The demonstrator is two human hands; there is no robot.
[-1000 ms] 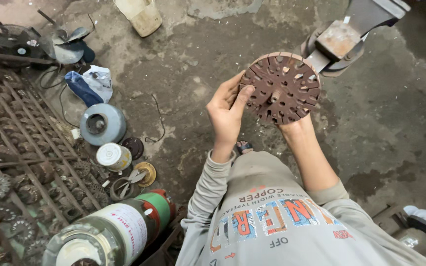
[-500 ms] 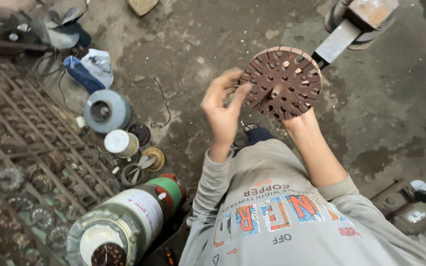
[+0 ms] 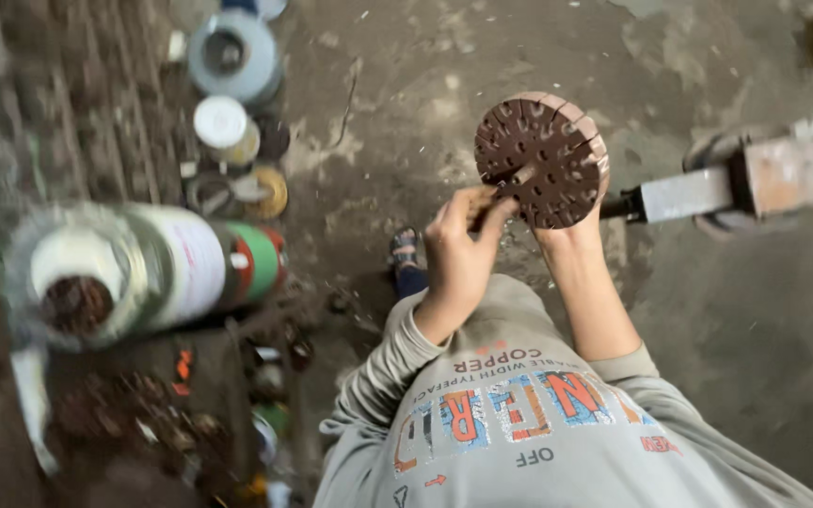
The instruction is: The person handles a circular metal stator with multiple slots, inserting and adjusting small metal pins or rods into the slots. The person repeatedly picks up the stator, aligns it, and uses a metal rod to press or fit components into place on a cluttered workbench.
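Note:
A brown round disc (image 3: 543, 155) with many holes and a slotted rim is held up over the concrete floor. My right hand (image 3: 571, 235) grips its lower edge from behind, mostly hidden by the disc. My left hand (image 3: 458, 254) is closed at the disc's lower left rim, its fingertips pinching a small tan piece (image 3: 480, 199) against the disc. My grey printed shirt fills the bottom of the view.
A grey metal bar with a rusty block (image 3: 717, 188) lies just right of the disc. To the left lie a large white jar with green and red bands (image 3: 171, 268), a small white-lidded can (image 3: 223, 127) and a grey roll (image 3: 232, 52). A sandalled foot (image 3: 405, 249) shows below.
My left hand has left the disc's rim and now pinches a small tan piece at its lower left edge. The view has swung, so the jar and cans sit higher and nearer.

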